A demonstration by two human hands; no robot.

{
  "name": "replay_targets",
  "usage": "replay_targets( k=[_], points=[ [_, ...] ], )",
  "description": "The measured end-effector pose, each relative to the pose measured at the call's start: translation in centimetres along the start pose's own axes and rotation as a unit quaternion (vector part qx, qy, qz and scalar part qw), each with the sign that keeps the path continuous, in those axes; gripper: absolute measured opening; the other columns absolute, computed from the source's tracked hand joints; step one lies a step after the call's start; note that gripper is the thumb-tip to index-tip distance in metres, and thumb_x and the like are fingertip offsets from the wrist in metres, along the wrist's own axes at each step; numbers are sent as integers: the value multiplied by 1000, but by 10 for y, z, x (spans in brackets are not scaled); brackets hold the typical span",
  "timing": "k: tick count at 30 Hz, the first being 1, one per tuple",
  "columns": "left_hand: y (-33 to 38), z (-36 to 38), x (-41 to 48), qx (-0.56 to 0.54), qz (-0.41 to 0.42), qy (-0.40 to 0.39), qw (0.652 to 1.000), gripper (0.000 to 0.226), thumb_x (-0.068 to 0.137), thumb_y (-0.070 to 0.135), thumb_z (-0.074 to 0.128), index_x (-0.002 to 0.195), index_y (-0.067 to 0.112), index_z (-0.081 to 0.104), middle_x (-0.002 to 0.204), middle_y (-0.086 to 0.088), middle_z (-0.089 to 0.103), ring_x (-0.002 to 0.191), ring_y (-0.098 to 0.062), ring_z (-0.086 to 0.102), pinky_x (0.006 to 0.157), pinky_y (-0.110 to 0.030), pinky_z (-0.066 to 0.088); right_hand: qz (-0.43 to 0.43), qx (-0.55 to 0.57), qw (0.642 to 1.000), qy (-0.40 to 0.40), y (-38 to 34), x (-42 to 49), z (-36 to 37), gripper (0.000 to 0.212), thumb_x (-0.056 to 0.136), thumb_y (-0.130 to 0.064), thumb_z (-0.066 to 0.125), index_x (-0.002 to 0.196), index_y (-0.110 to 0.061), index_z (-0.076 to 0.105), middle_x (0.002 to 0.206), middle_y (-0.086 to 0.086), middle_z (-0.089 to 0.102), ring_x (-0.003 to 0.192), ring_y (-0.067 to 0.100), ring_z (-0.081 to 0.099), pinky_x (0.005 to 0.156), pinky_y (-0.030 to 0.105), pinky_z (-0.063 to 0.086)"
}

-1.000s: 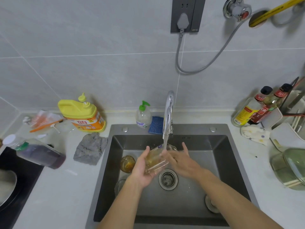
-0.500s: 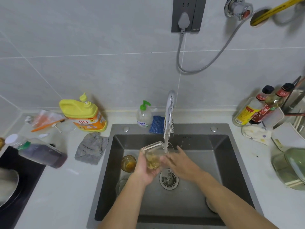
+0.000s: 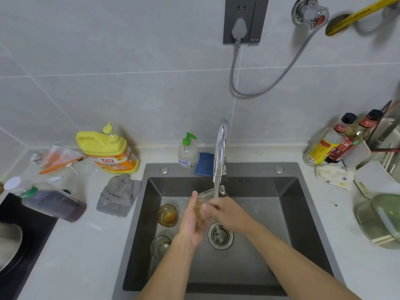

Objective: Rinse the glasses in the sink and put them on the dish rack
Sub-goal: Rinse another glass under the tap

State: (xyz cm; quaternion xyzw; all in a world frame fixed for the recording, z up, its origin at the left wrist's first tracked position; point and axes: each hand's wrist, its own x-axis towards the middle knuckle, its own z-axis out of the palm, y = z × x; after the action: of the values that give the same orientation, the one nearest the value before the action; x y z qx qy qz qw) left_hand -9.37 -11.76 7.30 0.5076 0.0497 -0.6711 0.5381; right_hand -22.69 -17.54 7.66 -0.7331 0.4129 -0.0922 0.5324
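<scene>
under tap (image 3: 220, 148), left hand (image 3: 190, 224) and right hand (image 3: 229, 213) grip glass (image 3: 208, 194); amber glass (image 3: 167, 215), clear glass (image 3: 160, 245) stand just left.

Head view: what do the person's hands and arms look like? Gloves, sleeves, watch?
The left hand and right hand are bare, with no gloves and no ring visible. There is no watch or band at either wrist. The left forearm and right forearm are uncovered to the frame edge, with no sleeves in view.

Pale table (image 3: 82, 256), sink (image 3: 259, 169) set in. Left: yellow detergent jug (image 3: 108, 150), grey cloth (image 3: 118, 194), dark-liquid bottle (image 3: 49, 201) on its side. Rear: pump bottle (image 3: 187, 151), blue sponge (image 3: 204, 163). Right: sauce bottles (image 3: 324, 146), white rag (image 3: 333, 175).
</scene>
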Motion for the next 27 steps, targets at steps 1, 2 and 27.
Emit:
replay_targets(
  k=[1,2,27],
  points=[
    [-1,2,-1,1,7,-2,1000,46,98,42,64,80,4,83,84,-14,79,70,-20,77,99,-39,54,13,34,999,11,-1,1,1,34,99,-54,50,95,-29,74,93,-14,79,94,1,73,103,44,51],
    [-1,4,0,3,6,-1,1000,49,100,41,63,72,6,83,80,-13,79,67,-19,77,98,-38,54,10,40,999,9,-8,-2,-1,37,102,-52,48,101,-26,74,100,-10,79,101,4,73,102,41,53],
    [18,9,-13,-17,-144,32,989,50,104,40,53,125,-4,62,95,-22,72,60,-28,70,56,-35,64,17,128,986,104,18,-22,-4,72,74,-61,83,138,-43,54,142,-18,59,135,8,52,114,41,45]
  ],
)
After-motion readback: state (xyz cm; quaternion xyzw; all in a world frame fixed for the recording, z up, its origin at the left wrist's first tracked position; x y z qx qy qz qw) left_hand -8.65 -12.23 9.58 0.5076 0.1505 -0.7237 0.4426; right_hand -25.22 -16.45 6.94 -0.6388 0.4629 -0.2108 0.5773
